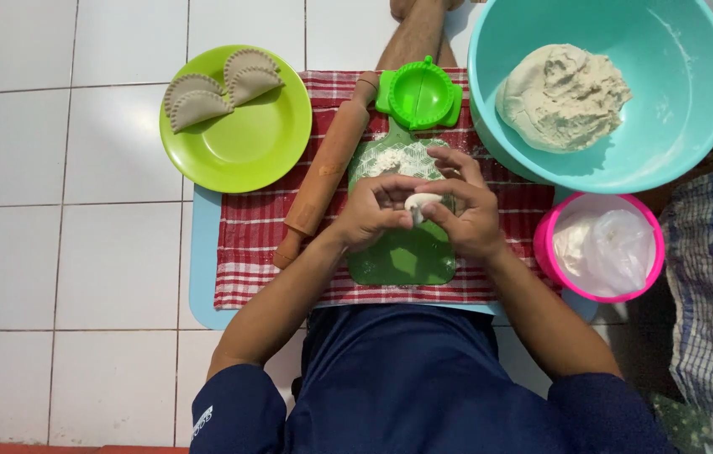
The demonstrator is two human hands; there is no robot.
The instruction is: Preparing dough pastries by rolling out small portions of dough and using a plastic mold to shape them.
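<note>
Both your hands meet over the green board (pixel 407 252), left hand (pixel 370 214) and right hand (pixel 467 219) with fingers (pixel 436 210) clamped together on the dough piece (pixel 420 202), its long axis running sideways between them, each hand equally near.

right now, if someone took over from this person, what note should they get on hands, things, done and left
Left hand and right hand: both pinch one small pale dough piece over the floured green plastic board.
Beside it: brown wooden rolling pin and green round hinged press on the red checked cloth.
Done: three crimped half-moon pastries on the lime green plate.
Left: large dough lump in the turquoise bowl.
</note>
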